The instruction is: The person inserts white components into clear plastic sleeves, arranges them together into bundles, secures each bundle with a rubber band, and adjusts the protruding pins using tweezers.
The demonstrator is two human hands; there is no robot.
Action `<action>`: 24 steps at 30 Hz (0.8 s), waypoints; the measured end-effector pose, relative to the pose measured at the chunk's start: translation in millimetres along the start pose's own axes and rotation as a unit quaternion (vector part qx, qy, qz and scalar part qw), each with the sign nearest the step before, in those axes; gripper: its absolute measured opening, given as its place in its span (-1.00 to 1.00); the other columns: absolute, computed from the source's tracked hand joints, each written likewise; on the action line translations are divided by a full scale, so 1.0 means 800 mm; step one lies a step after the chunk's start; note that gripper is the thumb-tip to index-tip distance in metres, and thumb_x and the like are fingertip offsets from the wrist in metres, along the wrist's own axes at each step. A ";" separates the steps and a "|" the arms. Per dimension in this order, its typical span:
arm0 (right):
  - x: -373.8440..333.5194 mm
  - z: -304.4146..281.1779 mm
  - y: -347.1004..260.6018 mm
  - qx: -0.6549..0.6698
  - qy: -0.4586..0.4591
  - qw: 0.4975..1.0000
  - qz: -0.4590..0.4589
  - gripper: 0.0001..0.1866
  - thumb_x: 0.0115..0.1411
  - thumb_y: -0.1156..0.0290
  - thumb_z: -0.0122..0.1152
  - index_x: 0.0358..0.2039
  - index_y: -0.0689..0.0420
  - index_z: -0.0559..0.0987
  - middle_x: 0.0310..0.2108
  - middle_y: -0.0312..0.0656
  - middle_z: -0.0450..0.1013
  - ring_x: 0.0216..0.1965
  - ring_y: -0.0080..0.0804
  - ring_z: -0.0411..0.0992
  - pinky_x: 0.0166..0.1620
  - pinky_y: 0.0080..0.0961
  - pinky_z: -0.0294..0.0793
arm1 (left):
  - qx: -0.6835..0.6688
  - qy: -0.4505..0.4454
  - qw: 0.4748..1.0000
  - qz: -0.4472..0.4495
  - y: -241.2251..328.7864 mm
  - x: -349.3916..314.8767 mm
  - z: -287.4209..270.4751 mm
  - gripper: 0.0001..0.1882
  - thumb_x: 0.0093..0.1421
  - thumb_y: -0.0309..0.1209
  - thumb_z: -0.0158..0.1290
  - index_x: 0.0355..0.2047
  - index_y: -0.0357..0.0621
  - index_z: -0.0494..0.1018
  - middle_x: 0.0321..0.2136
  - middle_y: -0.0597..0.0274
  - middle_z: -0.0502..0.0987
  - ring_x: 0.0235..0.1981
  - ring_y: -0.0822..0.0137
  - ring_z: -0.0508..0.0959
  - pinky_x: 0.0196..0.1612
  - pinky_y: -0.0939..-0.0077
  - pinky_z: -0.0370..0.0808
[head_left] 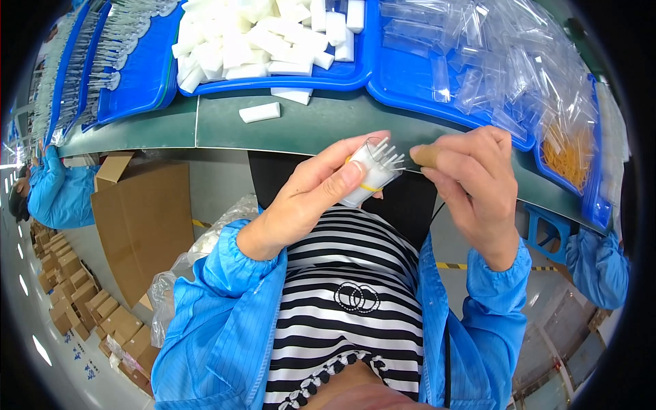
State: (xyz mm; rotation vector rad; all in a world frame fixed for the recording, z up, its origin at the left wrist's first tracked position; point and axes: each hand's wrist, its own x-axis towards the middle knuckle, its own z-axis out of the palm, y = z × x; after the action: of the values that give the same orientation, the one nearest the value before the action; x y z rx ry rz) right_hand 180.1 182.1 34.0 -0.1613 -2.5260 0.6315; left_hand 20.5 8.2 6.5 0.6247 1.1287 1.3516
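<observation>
My left hand (318,184) is closed around a small clear plastic sleeve (350,199) with a white block inside, held tilted above my lap. A yellow rubber band (371,188) circles it. Several thin white sticks (388,156) poke out of its upper right end. Just right of those stick ends is my right hand (475,181), its fingers bent together and a tan finger cot (425,156) on one fingertip. Whatever is between those fingertips, if anything, is too small to make out.
On the green table (225,130), blue trays hold white foam blocks (239,41), clear plastic sleeves (471,61), yellow rubber bands (567,157) and thin-stemmed pieces (130,34). Two loose blocks lie before the middle tray. Left stands a cardboard box (147,219); people in blue sit at both sides.
</observation>
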 end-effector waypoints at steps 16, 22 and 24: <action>0.007 -0.006 -0.006 -0.014 -0.046 0.999 -0.014 -0.71 -0.13 0.55 0.36 -0.33 0.00 0.61 -0.42 -0.42 0.42 -0.44 -0.47 0.34 -0.23 -0.40 0.15 | 0.021 -0.009 1.000 0.008 0.000 -0.001 -0.001 -0.39 0.45 -0.11 -0.21 0.32 -0.33 0.16 -0.01 0.07 0.47 -0.09 0.37 0.48 -0.03 0.48 0.41; 0.007 -0.005 -0.010 -0.086 -0.031 0.996 -0.021 -0.74 -0.07 0.55 0.36 -0.29 0.06 0.63 -0.41 -0.40 0.44 -0.43 -0.45 0.33 -0.24 -0.41 0.12 | 0.003 -0.006 1.000 -0.013 0.004 -0.002 -0.001 -0.43 0.45 -0.15 -0.19 0.31 -0.29 0.18 0.01 0.10 0.48 -0.12 0.38 0.49 -0.03 0.50 0.43; 0.007 -0.005 -0.008 -0.078 -0.021 0.997 -0.013 -0.74 -0.06 0.55 0.35 -0.29 0.05 0.63 -0.41 -0.40 0.45 -0.43 -0.46 0.33 -0.24 -0.42 0.13 | 0.009 0.009 1.000 -0.017 0.004 -0.001 0.001 -0.37 0.44 -0.07 -0.20 0.31 -0.30 0.17 0.02 0.02 0.48 -0.16 0.37 0.49 -0.11 0.50 0.44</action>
State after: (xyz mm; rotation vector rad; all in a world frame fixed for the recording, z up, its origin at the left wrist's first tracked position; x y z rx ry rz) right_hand 177.5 179.0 42.7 -0.1722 -2.6140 0.4313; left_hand 19.9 8.2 9.8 0.6047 1.1620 1.3208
